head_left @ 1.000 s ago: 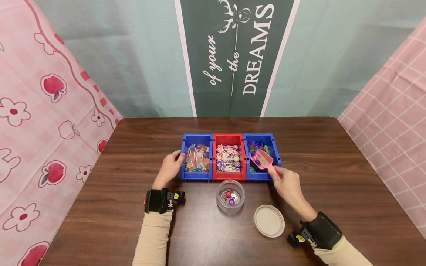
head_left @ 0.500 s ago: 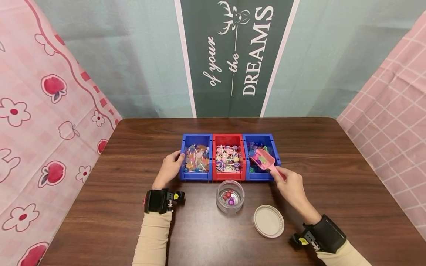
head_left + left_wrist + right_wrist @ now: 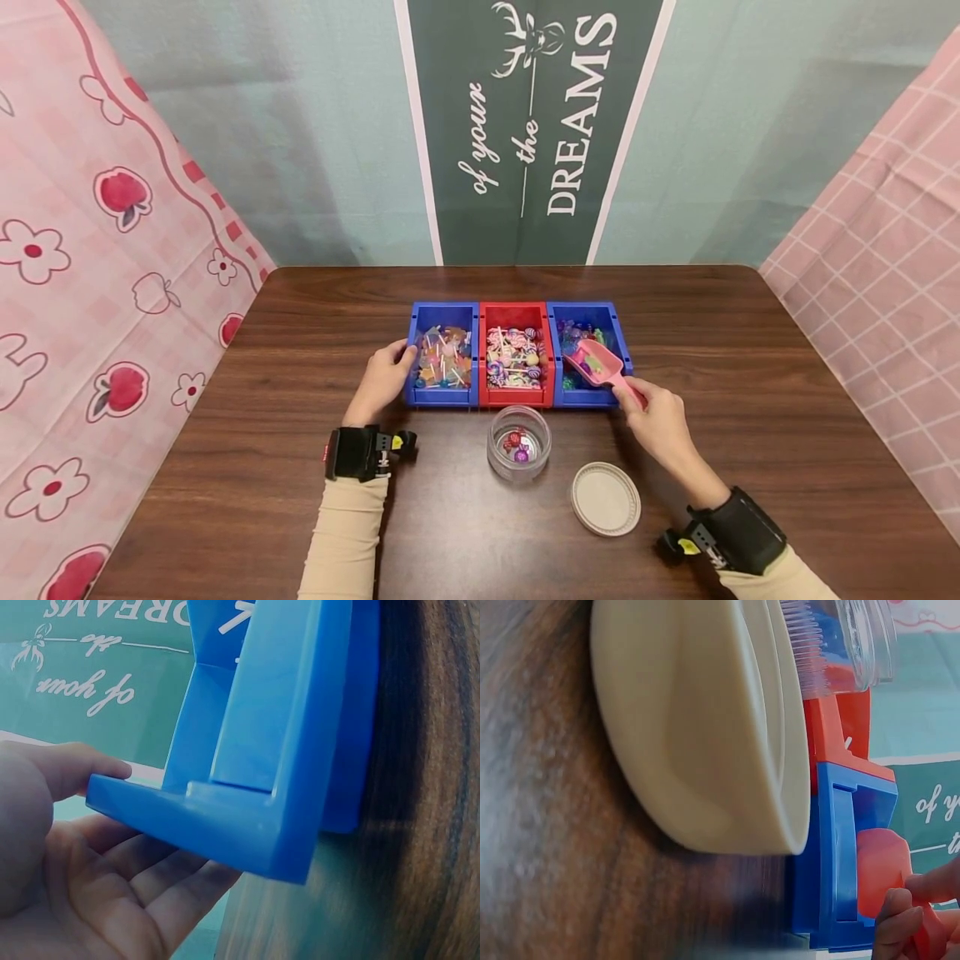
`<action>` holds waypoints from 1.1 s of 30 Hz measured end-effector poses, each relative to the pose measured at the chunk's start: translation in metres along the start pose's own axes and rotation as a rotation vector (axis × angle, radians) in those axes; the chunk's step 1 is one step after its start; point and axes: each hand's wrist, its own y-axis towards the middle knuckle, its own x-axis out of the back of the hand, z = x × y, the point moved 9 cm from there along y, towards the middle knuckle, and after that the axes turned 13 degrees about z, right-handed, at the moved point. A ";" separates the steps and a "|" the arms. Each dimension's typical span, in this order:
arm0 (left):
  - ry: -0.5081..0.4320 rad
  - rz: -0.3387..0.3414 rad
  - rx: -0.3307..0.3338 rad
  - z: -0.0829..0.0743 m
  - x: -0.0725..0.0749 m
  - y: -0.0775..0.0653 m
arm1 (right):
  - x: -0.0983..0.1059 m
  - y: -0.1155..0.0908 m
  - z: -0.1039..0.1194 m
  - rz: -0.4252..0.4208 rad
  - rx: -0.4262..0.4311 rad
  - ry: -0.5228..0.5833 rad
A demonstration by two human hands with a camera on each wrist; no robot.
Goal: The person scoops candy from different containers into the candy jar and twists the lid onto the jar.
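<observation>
**Pink scoop (image 3: 610, 370) and right hand (image 3: 660, 421) being drawn slightly rightward**

Since the frame of a second ago, the scoop and the right hand are being shifted slightly to the right and nearer the wearer, while the left hand (image 3: 381, 379) is being kept in place.

At the far left, the outer wall of the left blue bin (image 3: 442, 397) is being gripped by the left hand, its thumb being laid over the rim and its fingers outside. Pale lollipop-shaped pieces (image 3: 444, 354) are being held in that bin. Beside it, striped lollipops (image 3: 513, 354) are being contained in the red bin (image 3: 516, 398). Just in front of the red bin, a few red and purple pieces (image 3: 522, 456) are being held in the clear jar (image 3: 519, 477).

Farther right, the scoop's bowl, with green and purple pieces in it, is being held at the right blue bin (image 3: 581, 399); whether its tip is touching the contents cannot be told. The cream lid (image 3: 606, 500) is being supported by the table (image 3: 480, 550), nearer the wearer. The scoop's handle is being pinched between the right hand's thumb and fingers.
</observation>
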 end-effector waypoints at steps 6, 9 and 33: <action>-0.001 0.002 -0.001 0.001 0.000 0.001 | 0.006 -0.003 0.004 -0.001 0.046 -0.018; -0.007 0.007 -0.002 0.001 0.000 0.001 | 0.011 -0.005 0.008 -0.004 0.068 -0.022; -0.008 0.002 -0.002 0.002 0.000 0.001 | 0.023 -0.027 0.039 0.153 0.244 0.057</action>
